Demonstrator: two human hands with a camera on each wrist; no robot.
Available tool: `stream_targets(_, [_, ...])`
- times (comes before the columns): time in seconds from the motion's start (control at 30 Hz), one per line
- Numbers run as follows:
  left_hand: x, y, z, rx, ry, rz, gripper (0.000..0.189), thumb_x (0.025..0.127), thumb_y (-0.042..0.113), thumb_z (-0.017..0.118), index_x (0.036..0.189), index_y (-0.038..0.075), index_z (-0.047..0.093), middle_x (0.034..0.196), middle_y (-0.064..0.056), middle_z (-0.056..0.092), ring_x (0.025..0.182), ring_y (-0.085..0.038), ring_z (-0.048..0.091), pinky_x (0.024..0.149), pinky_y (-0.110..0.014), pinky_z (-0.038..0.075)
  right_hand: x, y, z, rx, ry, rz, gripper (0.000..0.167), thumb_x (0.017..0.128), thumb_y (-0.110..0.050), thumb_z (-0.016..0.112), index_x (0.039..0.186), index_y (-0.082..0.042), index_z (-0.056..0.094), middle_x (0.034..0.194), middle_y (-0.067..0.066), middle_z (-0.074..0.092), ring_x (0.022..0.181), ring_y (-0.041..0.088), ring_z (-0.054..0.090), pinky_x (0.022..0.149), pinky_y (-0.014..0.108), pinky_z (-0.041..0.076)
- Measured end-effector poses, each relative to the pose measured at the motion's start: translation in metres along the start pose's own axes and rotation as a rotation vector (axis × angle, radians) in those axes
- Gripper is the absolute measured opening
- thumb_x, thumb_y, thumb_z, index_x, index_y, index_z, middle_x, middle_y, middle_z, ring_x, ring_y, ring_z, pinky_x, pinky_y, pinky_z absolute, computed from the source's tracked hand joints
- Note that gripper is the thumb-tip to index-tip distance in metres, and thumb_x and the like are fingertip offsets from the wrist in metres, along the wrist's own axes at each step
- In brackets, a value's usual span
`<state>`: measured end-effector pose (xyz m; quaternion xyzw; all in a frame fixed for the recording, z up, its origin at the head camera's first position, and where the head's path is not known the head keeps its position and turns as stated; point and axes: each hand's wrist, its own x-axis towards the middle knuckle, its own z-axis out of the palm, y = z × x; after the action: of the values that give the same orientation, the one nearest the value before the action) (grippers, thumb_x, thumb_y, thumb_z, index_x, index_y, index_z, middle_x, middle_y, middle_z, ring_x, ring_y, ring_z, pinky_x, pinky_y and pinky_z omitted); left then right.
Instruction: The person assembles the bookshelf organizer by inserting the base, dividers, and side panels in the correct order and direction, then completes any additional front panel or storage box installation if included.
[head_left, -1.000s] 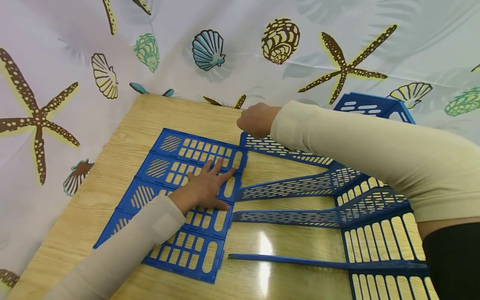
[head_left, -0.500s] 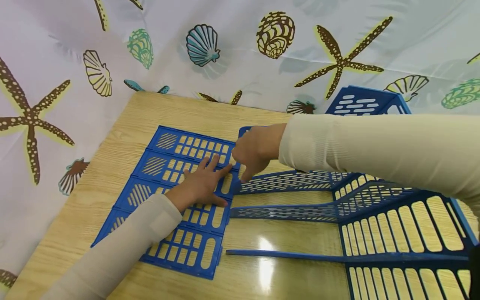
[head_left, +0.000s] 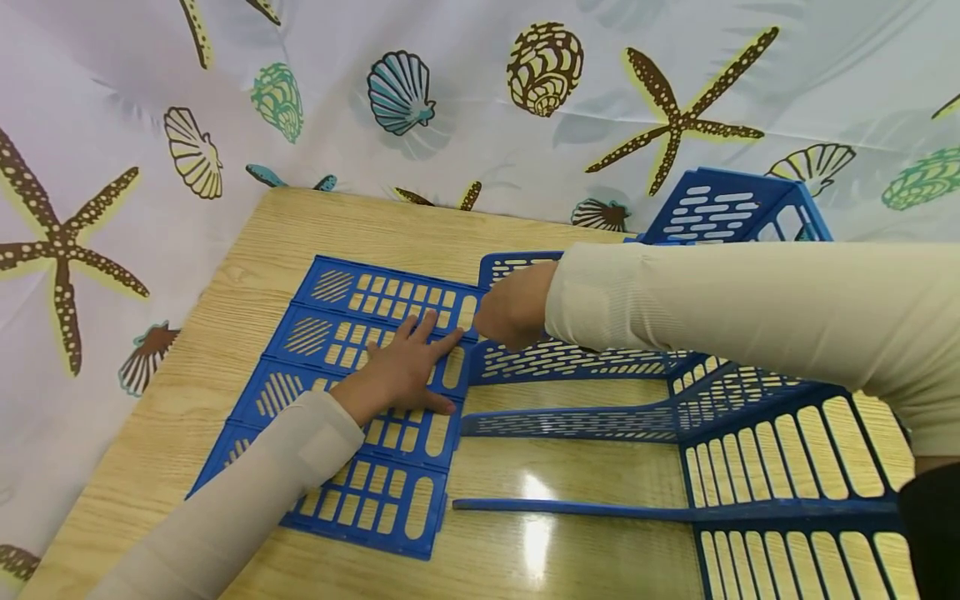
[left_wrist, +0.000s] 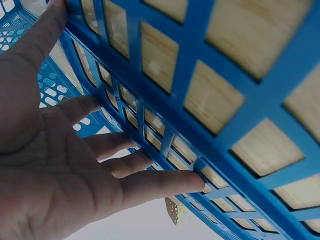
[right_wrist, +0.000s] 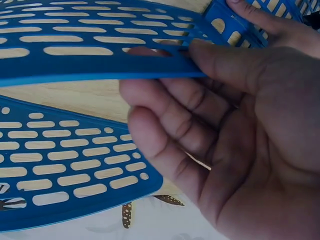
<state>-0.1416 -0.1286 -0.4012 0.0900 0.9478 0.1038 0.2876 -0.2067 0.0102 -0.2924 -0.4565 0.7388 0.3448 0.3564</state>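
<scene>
The left grip, fingers apart, lies on the panel, apparently steadying it, while the right grip is clamped on a divider near its end, presumably for control.

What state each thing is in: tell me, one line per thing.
Four-section panel, unfolded flat on the table
Left grip, fingers spread on the panel
Second divider from back, end pinched by the right grip
Rearmost divider, not pinched
Third divider from back, not held
Frontmost divider, standing on edge
Patterned cloth, hanging behind the table
</scene>
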Motion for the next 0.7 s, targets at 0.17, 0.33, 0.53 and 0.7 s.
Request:
stream_targets(0.17, [0.000,-0.001,-0.001,-0.017,0.006,-0.023,0.105,0.080,0.057,0.077,0.161,0.031,0.015,0.170,-0.013,-0.001,0.157,-0.042,0.002,0.105,-0.083,0.025,0.000,0.005,-0.003,-0.020,-0.027,0.028,0.036,0.101,-0.010,0.055,0.137,-0.008,0.056,0.132,0.009,0.065,0.119,0.026,0.063,0.104,0.040,0.051])
stream_targets(0.33, [0.001,-0.001,-0.001,-0.017,0.001,-0.016,0.105,0.081,0.057,0.077,0.161,0.030,0.014,0.170,-0.014,-0.001,0.156,-0.043,0.001,0.105,-0.083,0.024,0.002,0.016,-0.002,-0.012,-0.008,0.060,0.030,0.101,-0.010,0.055,0.131,-0.007,0.060,0.126,0.010,0.067,0.114,0.026,0.065,0.098,0.038,0.054])
stream_targets(0.53, [0.002,0.000,0.000,-0.003,-0.006,-0.005,0.106,0.081,0.058,0.076,0.161,0.030,0.014,0.170,-0.015,-0.002,0.156,-0.043,0.001,0.105,-0.083,0.024,0.005,0.021,-0.002,0.015,0.001,0.071,0.036,0.101,-0.011,0.056,0.136,-0.005,0.057,0.130,0.012,0.066,0.115,0.026,0.064,0.100,0.039,0.053])
stream_targets(0.7, [0.002,0.000,0.000,0.009,-0.009,0.006,0.107,0.080,0.059,0.076,0.161,0.030,0.013,0.170,-0.015,-0.002,0.156,-0.043,0.001,0.104,-0.083,0.024,0.006,0.022,-0.003,0.012,-0.006,0.073,0.033,0.101,-0.011,0.056,0.133,-0.005,0.059,0.128,0.011,0.067,0.113,0.025,0.064,0.099,0.039,0.053])
